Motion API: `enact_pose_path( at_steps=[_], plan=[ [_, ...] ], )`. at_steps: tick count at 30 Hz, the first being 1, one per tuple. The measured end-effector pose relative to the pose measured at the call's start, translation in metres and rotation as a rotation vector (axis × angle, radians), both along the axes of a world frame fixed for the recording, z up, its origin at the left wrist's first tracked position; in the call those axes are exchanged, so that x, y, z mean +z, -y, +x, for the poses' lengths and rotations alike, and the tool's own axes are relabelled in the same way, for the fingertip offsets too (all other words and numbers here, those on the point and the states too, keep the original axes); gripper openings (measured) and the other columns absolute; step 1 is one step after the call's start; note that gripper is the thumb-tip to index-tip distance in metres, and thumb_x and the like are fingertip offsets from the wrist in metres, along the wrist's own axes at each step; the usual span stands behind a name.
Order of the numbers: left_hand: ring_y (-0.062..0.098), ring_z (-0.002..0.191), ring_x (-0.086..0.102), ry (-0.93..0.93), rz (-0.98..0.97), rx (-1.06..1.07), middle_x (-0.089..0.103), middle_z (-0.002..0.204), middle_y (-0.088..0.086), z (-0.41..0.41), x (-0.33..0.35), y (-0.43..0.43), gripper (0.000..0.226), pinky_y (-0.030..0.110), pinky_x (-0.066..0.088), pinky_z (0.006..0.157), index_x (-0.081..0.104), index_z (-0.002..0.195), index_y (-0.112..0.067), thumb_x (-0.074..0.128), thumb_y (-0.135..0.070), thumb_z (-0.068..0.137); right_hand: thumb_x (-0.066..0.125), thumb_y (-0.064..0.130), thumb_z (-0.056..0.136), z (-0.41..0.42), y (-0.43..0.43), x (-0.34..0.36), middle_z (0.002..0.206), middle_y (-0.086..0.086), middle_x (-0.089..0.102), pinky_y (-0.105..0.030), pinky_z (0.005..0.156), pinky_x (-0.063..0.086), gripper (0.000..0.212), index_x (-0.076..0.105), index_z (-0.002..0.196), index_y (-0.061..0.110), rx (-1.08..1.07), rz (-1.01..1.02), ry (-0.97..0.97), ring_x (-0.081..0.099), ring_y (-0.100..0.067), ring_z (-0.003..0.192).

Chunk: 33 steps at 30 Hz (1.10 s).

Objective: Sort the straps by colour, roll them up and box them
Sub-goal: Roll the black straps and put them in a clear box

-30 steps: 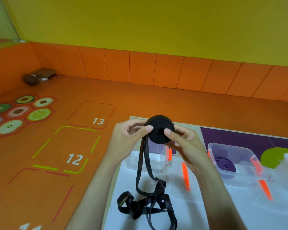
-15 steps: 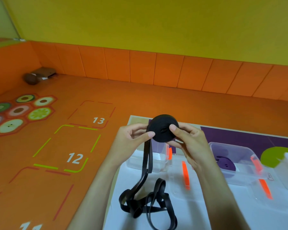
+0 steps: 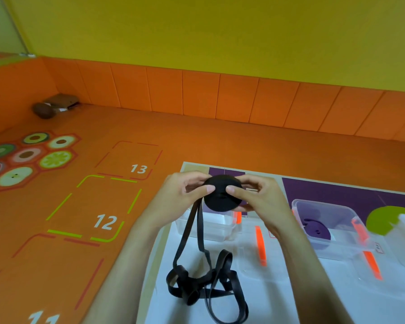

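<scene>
**Black roll [image 3: 220,203] turned a notch on; tail still trails**

Since a second ago the roll has been tipped and turned a little between the thumbs, and the dangling tail has shifted with it. Both hands have it up off the white mat [image 3: 164,309], in front of the boxes. The left hand [image 3: 178,195] pinches one side, thumb on the flat face and fingers curled behind. The right hand [image 3: 264,202] does the same on the other side, so the two thumbs nearly meet at the middle.

Rolling is the step in hand, I'd say, and it's well short of done. A long loose tail [image 3: 185,278] hangs from the roll's left edge down to a loopy tangle on the mat. Next comes more winding, feeding the tail in flat and taut so the loops don't snag.

So far the roll looks tight and even. A clear box [image 3: 215,226], seemingly empty, stands just behind. Another box [image 3: 323,203] to the right holds a purple roll [image 3: 317,231].
</scene>
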<state>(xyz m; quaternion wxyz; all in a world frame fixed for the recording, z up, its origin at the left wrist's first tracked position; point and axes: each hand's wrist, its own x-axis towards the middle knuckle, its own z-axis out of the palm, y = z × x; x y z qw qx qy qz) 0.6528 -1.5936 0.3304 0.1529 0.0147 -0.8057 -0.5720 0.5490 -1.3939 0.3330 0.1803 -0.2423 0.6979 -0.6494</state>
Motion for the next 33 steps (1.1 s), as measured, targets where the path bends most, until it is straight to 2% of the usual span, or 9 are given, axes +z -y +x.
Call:
enact_pose_path(
  at_steps=[7,10,12,15,17,19,23,27,33],
  plan=[
    [0.019,0.095,0.078,-0.1,0.395,0.26,0.082,0.099,0.003,0.006,-0.014,-0.017,0.017,0.026,0.059,0.082,0.077,0.105,-0.014,0.08,-0.008,0.089,0.081,0.015,0.082,0.008,0.009,-0.012,0.1,-0.023,0.078,-0.046,0.079,0.066,0.032,0.072,0.107,-0.004,-0.088,-0.269,0.289,0.078,-0.037,0.095],
    [0.024,0.097,0.078,-0.122,0.459,0.299,0.082,0.1,0.006,0.004,-0.013,-0.022,0.017,0.033,0.062,0.086,0.077,0.107,-0.011,0.079,-0.008,0.09,0.076,0.013,0.085,0.02,0.017,-0.024,0.106,-0.025,0.076,-0.041,0.082,0.065,0.037,0.066,0.112,-0.01,-0.036,-0.416,0.452,0.076,-0.036,0.103],
    [0.021,0.096,0.078,-0.13,0.438,0.277,0.082,0.099,0.005,0.002,-0.009,-0.02,0.015,0.028,0.061,0.084,0.077,0.106,-0.01,0.077,-0.006,0.092,0.072,0.011,0.089,0.025,0.019,-0.032,0.114,-0.027,0.074,-0.041,0.088,0.063,0.031,0.064,0.112,-0.008,0.004,-0.484,0.514,0.073,-0.037,0.112],
    [0.012,0.091,0.077,-0.081,0.251,0.207,0.081,0.096,-0.002,0.003,-0.007,-0.008,0.011,0.02,0.057,0.08,0.077,0.1,-0.015,0.075,-0.007,0.094,0.075,0.013,0.092,0.02,0.013,-0.033,0.113,-0.022,0.075,-0.046,0.096,0.061,0.022,0.068,0.109,0.002,0.023,-0.297,0.348,0.073,-0.034,0.112],
    [0.011,0.091,0.075,-0.02,0.033,0.172,0.08,0.094,-0.006,0.003,-0.01,-0.001,0.009,0.025,0.057,0.083,0.076,0.1,-0.019,0.074,-0.012,0.095,0.079,0.016,0.091,0.012,0.008,-0.026,0.11,-0.008,0.078,-0.039,0.092,0.062,0.023,0.074,0.112,0.012,0.037,-0.078,0.123,0.075,-0.023,0.108],
    [0.012,0.092,0.075,0.005,-0.064,0.164,0.079,0.094,-0.007,0.001,-0.013,-0.001,0.007,0.03,0.059,0.084,0.076,0.101,-0.019,0.075,-0.015,0.096,0.079,0.014,0.091,0.006,0.007,-0.018,0.105,-0.004,0.079,-0.032,0.084,0.063,0.019,0.078,0.11,0.015,0.056,0.011,0.039,0.076,-0.02,0.102],
    [0.009,0.094,0.076,-0.005,0.187,0.199,0.081,0.098,-0.003,0.001,-0.012,-0.01,0.011,0.019,0.056,0.081,0.077,0.105,-0.015,0.077,-0.012,0.093,0.079,0.007,0.09,-0.001,0.009,-0.012,0.093,-0.006,0.079,-0.035,0.075,0.065,0.011,0.08,0.1,0.01,-0.043,0.0,0.015,0.076,-0.025,0.09],
    [0.011,0.092,0.077,-0.017,0.376,0.243,0.082,0.097,0.0,0.008,-0.018,-0.014,0.012,0.017,0.056,0.079,0.078,0.103,-0.018,0.077,-0.011,0.092,0.077,0.006,0.091,0.005,0.009,-0.018,0.097,-0.017,0.079,-0.034,0.066,0.065,0.018,0.076,0.108,0.003,-0.1,-0.174,0.243,0.079,-0.03,0.091],
    [0.012,0.091,0.078,-0.054,0.361,0.288,0.082,0.095,-0.002,0.01,-0.018,-0.015,0.012,0.019,0.057,0.079,0.078,0.1,-0.019,0.077,-0.01,0.092,0.076,0.014,0.09,0.02,0.012,-0.032,0.108,-0.021,0.077,-0.042,0.088,0.064,0.028,0.071,0.114,0.001,-0.051,-0.267,0.379,0.076,-0.032,0.104]
  ],
)
